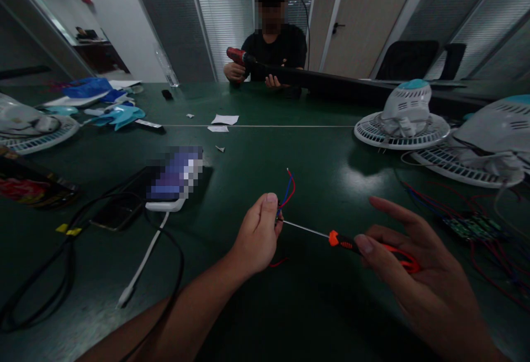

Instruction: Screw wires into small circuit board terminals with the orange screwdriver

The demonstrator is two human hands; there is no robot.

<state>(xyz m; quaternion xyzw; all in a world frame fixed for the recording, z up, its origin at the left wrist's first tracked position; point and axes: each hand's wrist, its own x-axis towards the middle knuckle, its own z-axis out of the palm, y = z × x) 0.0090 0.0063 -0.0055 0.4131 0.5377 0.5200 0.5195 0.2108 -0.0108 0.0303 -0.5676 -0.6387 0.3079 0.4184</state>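
The left hand (256,235) pinches a small part (278,216), its red and blue wires (290,188) rising just above the pinch. The right hand (418,276) loosely grips a screwdriver (343,242), tip touching the part. A straight shaft and a firm pinch should stop slipping.

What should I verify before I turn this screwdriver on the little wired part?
1. Grip of the left hand on the small part: pinched by thumb and fingers, ok.
2. Tip of the screwdriver at the part: touching, ok.
3. Tip seated in a screw head: cannot tell, too small.
4. Grip of the right hand on the handle: forefinger stretched off it, not ok for a firm turn.
5. The red and blue wires clear of the shaft: curving up and away, ok.
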